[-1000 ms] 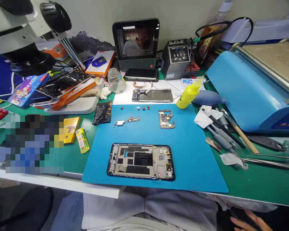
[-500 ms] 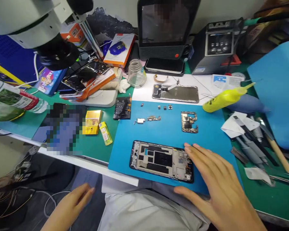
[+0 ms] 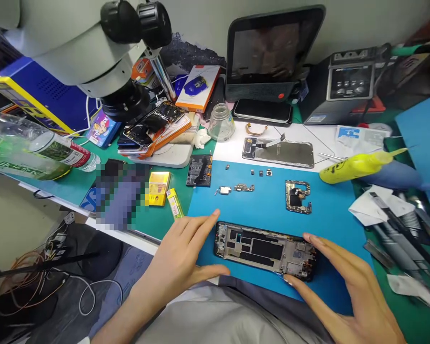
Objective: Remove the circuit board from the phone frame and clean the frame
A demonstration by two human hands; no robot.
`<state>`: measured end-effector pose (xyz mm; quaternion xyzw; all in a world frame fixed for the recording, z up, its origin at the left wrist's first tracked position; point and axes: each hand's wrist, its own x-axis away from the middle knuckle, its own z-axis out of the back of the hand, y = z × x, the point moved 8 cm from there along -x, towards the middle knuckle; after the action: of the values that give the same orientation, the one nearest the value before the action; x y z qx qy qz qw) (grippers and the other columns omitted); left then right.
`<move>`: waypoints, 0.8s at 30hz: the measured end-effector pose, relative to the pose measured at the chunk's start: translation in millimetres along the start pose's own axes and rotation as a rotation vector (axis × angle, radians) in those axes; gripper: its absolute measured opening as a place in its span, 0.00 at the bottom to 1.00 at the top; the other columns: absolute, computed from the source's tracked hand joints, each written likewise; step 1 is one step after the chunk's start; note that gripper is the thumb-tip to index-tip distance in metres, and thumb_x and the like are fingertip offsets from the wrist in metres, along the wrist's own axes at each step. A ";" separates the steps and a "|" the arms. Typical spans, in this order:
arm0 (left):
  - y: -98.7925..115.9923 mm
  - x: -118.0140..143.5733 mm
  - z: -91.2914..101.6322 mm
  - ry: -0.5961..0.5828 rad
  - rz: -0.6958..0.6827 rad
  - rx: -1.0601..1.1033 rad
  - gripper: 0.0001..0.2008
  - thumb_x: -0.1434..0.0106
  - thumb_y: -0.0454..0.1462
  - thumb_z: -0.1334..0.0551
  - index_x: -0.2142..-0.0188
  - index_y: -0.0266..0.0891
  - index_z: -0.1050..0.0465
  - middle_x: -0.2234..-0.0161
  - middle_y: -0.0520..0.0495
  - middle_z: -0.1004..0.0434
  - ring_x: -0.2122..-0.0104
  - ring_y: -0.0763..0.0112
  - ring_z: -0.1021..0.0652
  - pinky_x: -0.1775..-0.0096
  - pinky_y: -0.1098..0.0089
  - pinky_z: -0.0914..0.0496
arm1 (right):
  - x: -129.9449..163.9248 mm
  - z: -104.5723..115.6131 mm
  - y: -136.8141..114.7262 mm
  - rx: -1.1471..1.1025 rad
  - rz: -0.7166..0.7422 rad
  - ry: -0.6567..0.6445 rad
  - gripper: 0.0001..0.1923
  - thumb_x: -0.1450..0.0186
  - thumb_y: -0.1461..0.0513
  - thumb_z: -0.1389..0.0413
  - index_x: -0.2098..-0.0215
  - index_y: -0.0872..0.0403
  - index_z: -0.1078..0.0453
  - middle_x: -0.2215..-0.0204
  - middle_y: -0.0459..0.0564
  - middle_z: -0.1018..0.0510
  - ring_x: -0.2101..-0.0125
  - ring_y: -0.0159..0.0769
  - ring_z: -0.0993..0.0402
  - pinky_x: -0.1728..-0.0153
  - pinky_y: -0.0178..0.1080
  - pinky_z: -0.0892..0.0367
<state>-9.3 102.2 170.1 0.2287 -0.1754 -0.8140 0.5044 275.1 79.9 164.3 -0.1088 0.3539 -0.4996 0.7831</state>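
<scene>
A bare phone frame [image 3: 267, 251] lies on the blue mat with its inside facing up. My right hand [image 3: 358, 296] spans its right end, the thumb at the near edge and the fingertips at the far edge. My left hand [image 3: 182, 251] is at the frame's left end, thumb and fingers spread apart, holding nothing. Beyond the frame lie a motherboard [image 3: 298, 196], a small charging-port board [image 3: 244, 188], a silvery module [image 3: 225, 190] and several tiny camera modules [image 3: 269, 172]. A battery [image 3: 199, 170] sits at the mat's left edge.
A screen assembly [image 3: 278, 152] lies on white paper beyond the mat. A yellow squeeze bottle [image 3: 358, 167] and tools [image 3: 397, 239] are at right. A microscope [image 3: 93, 52] overhangs the left, near a glass jar [image 3: 221, 123], cigarette pack [image 3: 158, 188] and lighter [image 3: 174, 204].
My left hand has come up from below the table edge to the frame's left end. My right hand has closed in on the right end. The view has shifted left.
</scene>
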 end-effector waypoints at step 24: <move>-3.7 -18.5 -29.8 -0.258 0.222 0.345 0.46 0.18 0.45 0.35 0.12 0.54 0.60 0.45 0.43 0.18 0.49 0.54 0.23 0.43 0.54 0.24 | -3.4 -0.9 2.5 0.047 -0.146 0.023 0.39 0.17 0.57 0.36 0.14 0.49 0.43 0.23 0.47 0.29 0.26 0.38 0.27 0.20 0.33 0.40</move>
<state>11.4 118.9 147.0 0.1851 -0.3989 -0.7340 0.5175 275.4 84.2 163.8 -0.1102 0.3419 -0.5649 0.7429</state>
